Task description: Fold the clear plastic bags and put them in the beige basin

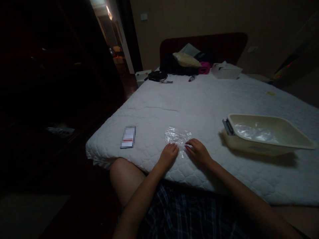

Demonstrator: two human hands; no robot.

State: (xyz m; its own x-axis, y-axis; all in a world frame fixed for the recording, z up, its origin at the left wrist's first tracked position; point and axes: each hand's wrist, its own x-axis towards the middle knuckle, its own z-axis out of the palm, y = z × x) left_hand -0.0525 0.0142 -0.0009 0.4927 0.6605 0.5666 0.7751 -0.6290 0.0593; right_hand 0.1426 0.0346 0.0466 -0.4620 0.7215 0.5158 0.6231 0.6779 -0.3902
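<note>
A clear, crinkled plastic bag lies on the white quilted bed, close to its front edge. My left hand rests at the bag's lower left side, its fingers closed together on the plastic. At the lower right side my right hand pinches the bag between thumb and fingers. A small flap of the plastic shows between the two hands. To the right stands a cream plastic bin with a grey handle clip; more clear plastic lies inside it.
A phone with its screen lit lies left of my hands. Along the headboard are a pillow, dark cloth, a magenta roll and a white box. A black bag sits at the far left corner.
</note>
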